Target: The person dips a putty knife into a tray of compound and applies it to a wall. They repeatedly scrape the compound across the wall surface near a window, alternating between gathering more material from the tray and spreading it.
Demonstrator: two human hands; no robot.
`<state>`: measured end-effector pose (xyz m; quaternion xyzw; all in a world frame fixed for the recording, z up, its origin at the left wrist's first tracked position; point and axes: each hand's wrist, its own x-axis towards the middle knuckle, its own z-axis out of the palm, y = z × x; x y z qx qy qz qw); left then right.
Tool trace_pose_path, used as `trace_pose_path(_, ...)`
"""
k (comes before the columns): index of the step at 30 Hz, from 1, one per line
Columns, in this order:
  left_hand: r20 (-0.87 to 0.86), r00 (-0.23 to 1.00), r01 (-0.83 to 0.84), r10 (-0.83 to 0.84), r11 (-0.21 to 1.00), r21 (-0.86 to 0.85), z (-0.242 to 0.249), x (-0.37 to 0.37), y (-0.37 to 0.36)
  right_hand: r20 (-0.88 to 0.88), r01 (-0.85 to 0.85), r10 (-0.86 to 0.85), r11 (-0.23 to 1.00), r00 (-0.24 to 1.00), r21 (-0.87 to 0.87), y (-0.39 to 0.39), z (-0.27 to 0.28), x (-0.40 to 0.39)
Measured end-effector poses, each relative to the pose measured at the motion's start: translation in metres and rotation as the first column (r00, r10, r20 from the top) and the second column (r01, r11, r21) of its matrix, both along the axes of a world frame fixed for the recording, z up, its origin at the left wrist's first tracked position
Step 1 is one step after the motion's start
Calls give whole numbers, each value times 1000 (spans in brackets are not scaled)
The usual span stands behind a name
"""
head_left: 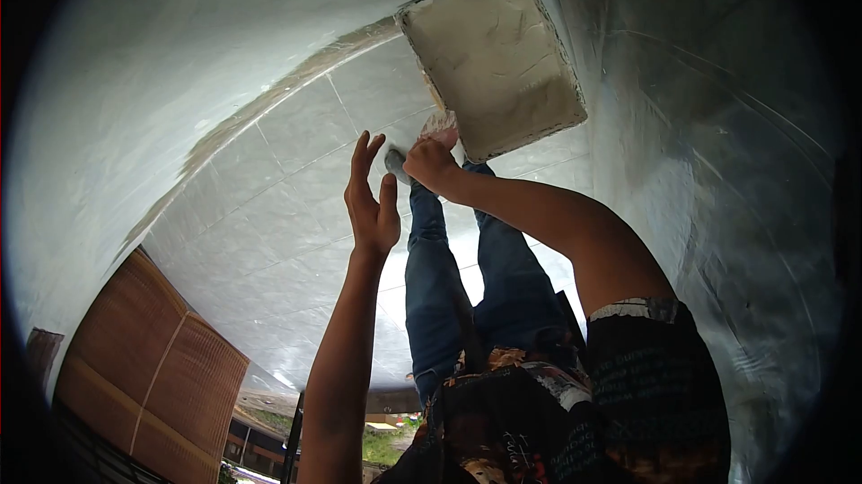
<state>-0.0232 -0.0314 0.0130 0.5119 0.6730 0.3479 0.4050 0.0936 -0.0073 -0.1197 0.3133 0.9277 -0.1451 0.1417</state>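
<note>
My right hand (431,166) is closed in a fist, with the arm bent across in front of my legs. From the fist sticks out a pinkish, white-smeared thing (439,127), its kind not clear. Just beyond it, a rectangular tub (582,89) with a crusted rim holds a smooth off-white paste (494,53). My left hand (368,201) is raised to the left of the fist, fingers stretched out and thumb apart, holding nothing.
Grey-white tiles (269,215) spread under my feet, where a dark shoe (395,162) shows behind my right hand. A pale wall (171,62) curves along the left and a shiny grey one (718,179) along the right. Brown ribbed panels (148,358) stand at lower left.
</note>
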Motion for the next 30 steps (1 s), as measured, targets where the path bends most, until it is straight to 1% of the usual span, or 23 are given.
trace_pose_path(3,4,1000,-12,12,1000,4,1,-5,-6,20,28,-28,1000,999,8,13,-6,-11)
trace_pose_path(5,-2,1000,-16,16,1000,4,2,-10,-9,40,85,-87,995,995,45,27,-12,-18)
trace_pose_path(6,-9,1000,-17,17,1000,1,2,-13,-11,41,81,-82,996,996,44,37,-9,-19)
trace_pose_path(8,-10,999,-32,32,999,6,0,-17,-14,31,211,-213,976,977,56,68,9,-21)
trace_pose_path(9,-14,999,-46,46,999,12,0,-19,-16,-42,339,-337,939,941,58,84,7,-19)
trace_pose_path(10,-13,999,-49,50,999,11,-1,-22,-17,-114,461,-454,886,884,50,100,5,-13)
trace_pose_path(11,-19,999,-49,49,999,17,-2,-24,-17,-271,559,-544,829,794,-27,118,8,-1)
trace_pose_path(12,-26,998,-50,50,998,23,-2,-25,-18,-410,633,-620,764,670,-122,134,14,15)
trace_pose_path(13,-25,998,-55,55,998,25,-2,-25,-18,-377,688,-739,667,559,-287,150,23,31)
trace_pose_path(14,-25,999,-47,48,999,17,-1,-25,-17,-317,716,-840,541,440,-440,159,29,45)
trace_pose_path(15,-24,999,-39,39,999,10,0,-24,-16,-318,717,-839,543,442,-437,158,29,59)
trace_pose_path(17,-16,999,-38,38,999,5,-2,-21,-16,-264,709,-915,403,305,-579,148,26,84)
trace_pose_path(18,-15,999,-36,36,999,-4,-3,-19,-15,-265,712,-915,403,303,-576,137,23,91)
trace_pose_path(20,-10,1000,-29,29,1000,-9,-2,-15,-13,-366,702,-869,487,331,-519,104,11,100)
trace_pose_path(21,-9,1000,-25,25,1000,-15,-2,-14,-12,-365,704,-871,483,328,-521,88,8,100)
trace_pose_path(23,-10,1000,-13,13,1000,-17,-2,-11,-10,-461,690,-816,557,349,-462,63,3,98)
trace_pose_path(26,-16,1000,7,-7,1000,-2,-7,-9,-6,-468,661,-812,568,350,-490,48,-7,87)
trace_pose_path(27,-21,1000,13,-13,1000,13,-9,-8,-6,-488,668,-816,552,310,-499,51,-7,80)
trace_pose_path(28,-23,1000,18,-17,1000,11,-9,-7,-5,-487,669,-818,548,306,-502,55,-13,76)
trace_pose_path(30,-33,999,26,-26,1000,7,-9,-4,-2,-550,665,-781,581,295,-469,70,-29,70)
